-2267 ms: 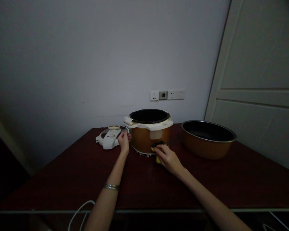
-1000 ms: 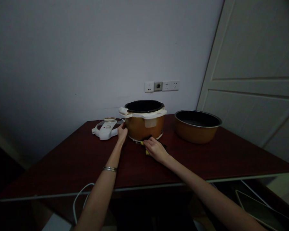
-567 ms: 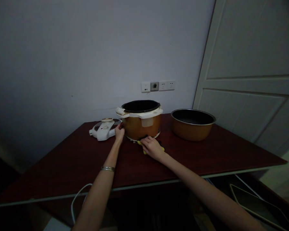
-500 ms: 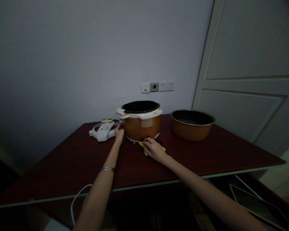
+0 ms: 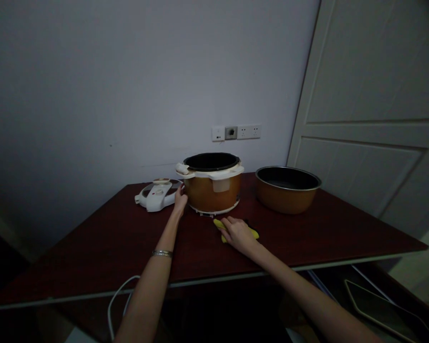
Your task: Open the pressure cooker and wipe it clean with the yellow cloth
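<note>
In the middle of the table is an electric cooker (image 5: 210, 193) with a golden-brown body, white collar and black inside. My left hand (image 5: 179, 201) grips its lower left side, with the fingertips partly hidden. My right hand (image 5: 238, 232), closed on a yellow cloth (image 5: 254, 233) with a dark part, presses it on the table just in front of the cooker, apart from its base. Left of my left hand lies a glass lid with a white handle (image 5: 157, 195).
A brown, dark-lined oval pot (image 5: 286, 199) stands right of the cooker on the dark red table (image 5: 103, 247). Wall sockets (image 5: 248, 132) are behind. A white cable (image 5: 110, 305) hangs at the front left edge. An open drawer (image 5: 375, 295) sits below right.
My right hand and the cloth have moved away from the cooker's base, toward me and slightly right. My left hand stays at the cooker's side. The view has shifted a little.
</note>
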